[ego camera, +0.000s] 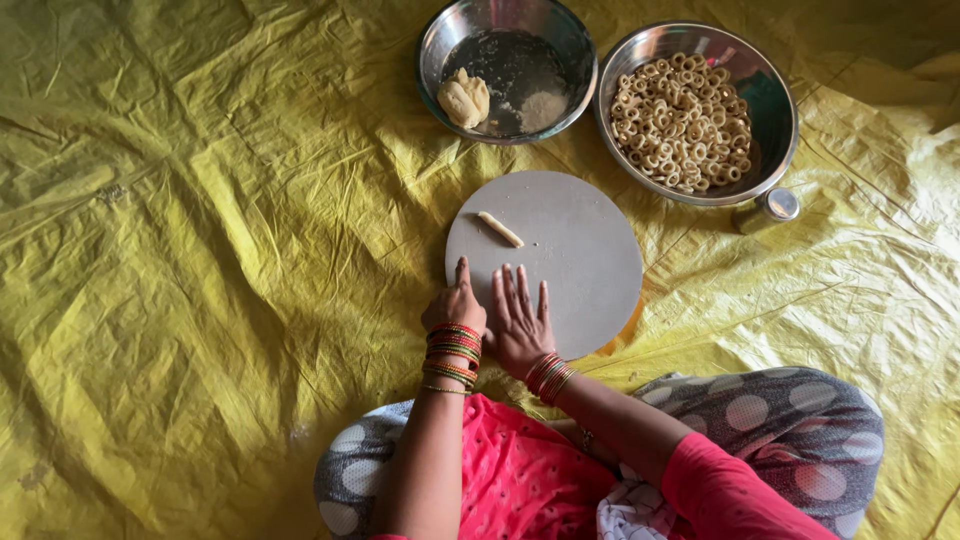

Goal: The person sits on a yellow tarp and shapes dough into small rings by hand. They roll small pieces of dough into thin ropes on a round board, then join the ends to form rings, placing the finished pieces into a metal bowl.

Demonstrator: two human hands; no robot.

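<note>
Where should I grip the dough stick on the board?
Pinch the dough stick at its middle, across its thin width, coming from above. It lies flat and free on the board, slanted, ahead of both hands, so a fingertip pinch likely fits.

Yellow tarp (pixel 200 250), bowl of dough rings (pixel 775 120), small steel tin (pixel 770 208).

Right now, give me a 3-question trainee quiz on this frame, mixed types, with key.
1. True or false: both hands rest on the round board.
2. The dough strip lies: A) in a bowl B) on the board C) on the sheet.
3. Fill in: the right-hand steel bowl holds dough ____.

Key: 1 true, left hand and right hand are both on it. 2 B. 3 rings.
</note>
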